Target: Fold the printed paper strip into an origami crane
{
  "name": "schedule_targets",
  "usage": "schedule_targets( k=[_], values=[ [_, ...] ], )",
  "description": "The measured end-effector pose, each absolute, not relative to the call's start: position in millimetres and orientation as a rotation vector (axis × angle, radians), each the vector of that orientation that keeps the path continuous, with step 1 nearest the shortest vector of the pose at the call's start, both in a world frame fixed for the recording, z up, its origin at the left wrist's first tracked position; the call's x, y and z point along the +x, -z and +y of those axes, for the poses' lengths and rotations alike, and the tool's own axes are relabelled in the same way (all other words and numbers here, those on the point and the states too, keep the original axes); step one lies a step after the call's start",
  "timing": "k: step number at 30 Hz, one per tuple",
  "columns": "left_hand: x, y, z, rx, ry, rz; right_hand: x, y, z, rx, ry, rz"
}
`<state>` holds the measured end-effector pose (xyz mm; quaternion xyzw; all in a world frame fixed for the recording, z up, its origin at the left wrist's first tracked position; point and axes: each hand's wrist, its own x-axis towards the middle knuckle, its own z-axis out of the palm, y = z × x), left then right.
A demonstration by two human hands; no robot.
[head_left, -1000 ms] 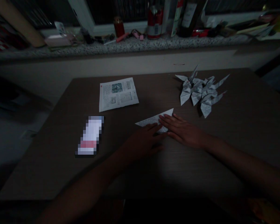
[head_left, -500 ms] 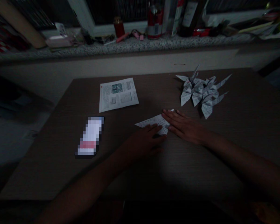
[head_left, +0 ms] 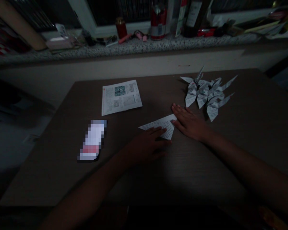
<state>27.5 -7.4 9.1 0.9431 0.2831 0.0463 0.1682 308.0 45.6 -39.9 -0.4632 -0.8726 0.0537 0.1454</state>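
Note:
A folded triangle of printed paper (head_left: pixel 168 127) lies flat on the dark wooden table (head_left: pixel 124 185). My left hand (head_left: pixel 147 143) rests over its lower left edge, fingers stretched across the paper. At the paper's right edge lies my right hand (head_left: pixel 189 123), flat with its fingers extended; the thumb touches the paper near its upper right corner. Behind my right hand stand several origami cranes (head_left: pixel 206 94), folded from similar printed paper and set close together.
A printed sheet (head_left: pixel 122 97) lies at the back left of the table. Nearer me is a phone (head_left: pixel 92 140) with a lit, blurred screen. Along the back, a stone windowsill (head_left: pixel 134 48) carries a jar (head_left: pixel 121 28), a red can (head_left: pixel 157 24), a dark bottle (head_left: pixel 194 19) and clutter.
My right hand has slid up and slightly right, uncovering more of the paper's right side. My left hand stays where it was on the paper.

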Motion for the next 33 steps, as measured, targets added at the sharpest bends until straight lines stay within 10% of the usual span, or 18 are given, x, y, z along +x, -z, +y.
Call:
schedule_targets(
  k=[33],
  values=[
    [24, -3, -9, 2.684, -0.094, 0.829, 318, 49, 58, -1.276, -0.142, -2.596]
  ],
)
